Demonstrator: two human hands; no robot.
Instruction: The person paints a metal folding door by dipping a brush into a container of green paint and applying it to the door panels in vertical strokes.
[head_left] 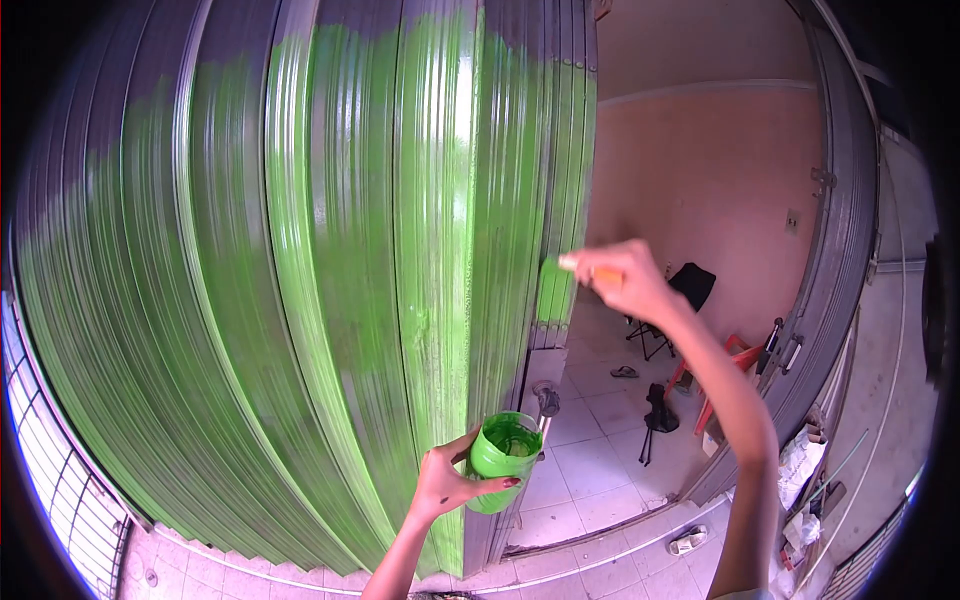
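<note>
Green paint is already covering most of the folding metal shutter (300, 280), with grey bare metal showing along the top and far left. You're gripping a brush (556, 272) by its orange handle in your right hand (625, 280), fingers clenched around it, and the bristles are pressing on the shutter's edge panel right by the doorway. Your left hand (445, 485) is wrapping around a green cup of paint (506, 450), holding it low and just in front of the shutter's bottom half. It's looking pretty full and it's sitting a bit tilted in your fingers, so I'm guessing a slosh could be dripping onto the tiled floor (600, 470) if your wrist is dipping while you're watching the brush. Also, you're working right at the edge, so stray bristles could be flicking paint toward the pink wall (700, 180) inside.
</note>
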